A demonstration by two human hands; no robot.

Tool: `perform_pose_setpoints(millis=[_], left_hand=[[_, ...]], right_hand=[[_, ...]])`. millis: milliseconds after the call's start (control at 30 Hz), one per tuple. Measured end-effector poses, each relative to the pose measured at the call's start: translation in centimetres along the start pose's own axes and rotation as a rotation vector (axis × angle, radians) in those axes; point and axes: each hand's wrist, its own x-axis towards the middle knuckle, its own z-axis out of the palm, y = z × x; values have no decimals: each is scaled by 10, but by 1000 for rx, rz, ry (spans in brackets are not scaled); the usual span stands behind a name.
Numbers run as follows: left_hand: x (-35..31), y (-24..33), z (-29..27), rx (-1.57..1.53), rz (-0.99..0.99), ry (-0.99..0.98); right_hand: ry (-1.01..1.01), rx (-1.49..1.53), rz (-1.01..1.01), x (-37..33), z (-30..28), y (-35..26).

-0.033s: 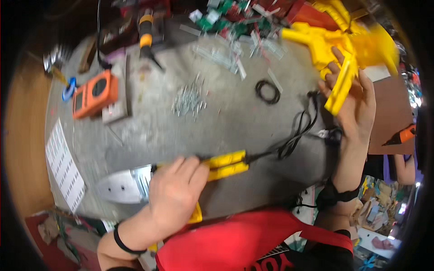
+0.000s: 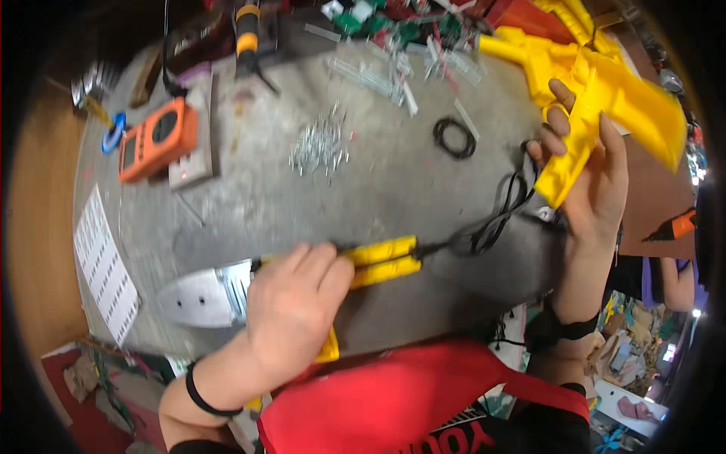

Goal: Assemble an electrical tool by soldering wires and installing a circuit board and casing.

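My left hand (image 2: 299,306) is closed over the middle of a clothes iron lying on the grey table. The iron's pointed silver plate (image 2: 203,299) sticks out to the left, and its split yellow handle (image 2: 382,261) to the right. A black cord (image 2: 495,225) runs from the handle toward the right. My right hand (image 2: 594,178) is raised at the right with a yellow plastic shell (image 2: 566,168) between thumb and fingers. The shell's wide far end is blurred, and more yellow shells (image 2: 503,49) lie behind it, partly overlapped.
Small metal pins (image 2: 321,147) lie in a heap mid-table, with a coiled black cord (image 2: 455,138) to their right. An orange multimeter (image 2: 157,140) rests on a power strip (image 2: 190,170). A black-and-yellow screwdriver (image 2: 247,38) and clear strips (image 2: 370,79) are at the back; a printed sheet (image 2: 106,265) lies left.
The yellow shell in my right hand has tilted, its wide end swinging down and its narrow end shifting left. My left hand stays on the iron. The whole view has shifted slightly.
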Motion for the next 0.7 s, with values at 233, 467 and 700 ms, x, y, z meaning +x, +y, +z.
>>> perform_pose_setpoints(millis=[233, 467, 700], left_hand=[[-8, 1, 3, 48, -37, 27], [-10, 5, 4, 32, -52, 45], [-14, 6, 3, -92, -103, 166]], right_hand=[[191, -643, -25, -43, 93, 78], [187, -842, -78, -59, 97, 96], [-221, -1140, -364, -45, 104, 113]])
